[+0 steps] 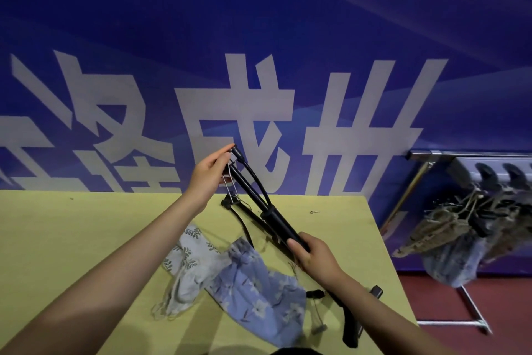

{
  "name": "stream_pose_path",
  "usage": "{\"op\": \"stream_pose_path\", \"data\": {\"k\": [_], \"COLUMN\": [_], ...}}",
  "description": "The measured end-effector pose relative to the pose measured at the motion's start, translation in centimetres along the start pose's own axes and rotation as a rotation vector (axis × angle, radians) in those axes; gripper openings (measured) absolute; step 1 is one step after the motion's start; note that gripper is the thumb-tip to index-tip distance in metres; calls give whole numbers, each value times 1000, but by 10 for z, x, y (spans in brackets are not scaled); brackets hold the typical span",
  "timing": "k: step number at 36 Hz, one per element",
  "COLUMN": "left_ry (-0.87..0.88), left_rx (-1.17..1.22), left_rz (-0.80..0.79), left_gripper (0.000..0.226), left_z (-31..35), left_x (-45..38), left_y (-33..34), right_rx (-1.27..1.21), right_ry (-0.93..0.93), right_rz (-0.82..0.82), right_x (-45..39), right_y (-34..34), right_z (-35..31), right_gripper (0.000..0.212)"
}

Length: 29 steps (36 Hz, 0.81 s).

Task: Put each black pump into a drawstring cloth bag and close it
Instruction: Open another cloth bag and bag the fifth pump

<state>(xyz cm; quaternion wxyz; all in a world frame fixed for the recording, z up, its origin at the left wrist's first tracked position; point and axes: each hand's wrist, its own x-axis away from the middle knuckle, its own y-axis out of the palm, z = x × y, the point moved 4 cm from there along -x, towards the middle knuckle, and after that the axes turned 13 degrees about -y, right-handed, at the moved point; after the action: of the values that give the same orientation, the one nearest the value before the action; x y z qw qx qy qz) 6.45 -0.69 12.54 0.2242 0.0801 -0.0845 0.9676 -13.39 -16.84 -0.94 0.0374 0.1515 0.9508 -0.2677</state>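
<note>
- Frame centre: our right hand (312, 254) grips the black pump (276, 225) barrel; left hand (208, 176) pinches its hose tip (237, 151), pump held above the table (86, 239).
- Bagging not begun, we judge; blue floral bag (256, 291) lies flat at lower centre. Next: open its mouth, feed pump in.

A single wide-angle view came from a camera worn on the person's head, looking forward and down along both forearms. It sat close above a yellow table (86, 239) and faced a blue wall (259, 9) just behind it. Straight lines bowed toward the edges.
</note>
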Motion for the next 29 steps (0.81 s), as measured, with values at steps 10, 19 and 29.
{"op": "stream_pose_path", "data": {"k": [10,19,29], "left_ry": [44,98,119], "left_rx": [-37,-49,-45], "left_rz": [-18,-41,-95], "left_gripper": [35,35,32], "left_z": [-3,-6,-26], "left_x": [14,29,44], "left_y": [18,31,38], "right_rx": [-11,-38,-93], "right_ry": [-4,-46,-59], "right_rz": [-1,27,18], "right_x": [-15,-24,-25], "right_y": [-6,-6,6], "right_z": [-10,-26,-43], "right_gripper": [27,34,24]}}
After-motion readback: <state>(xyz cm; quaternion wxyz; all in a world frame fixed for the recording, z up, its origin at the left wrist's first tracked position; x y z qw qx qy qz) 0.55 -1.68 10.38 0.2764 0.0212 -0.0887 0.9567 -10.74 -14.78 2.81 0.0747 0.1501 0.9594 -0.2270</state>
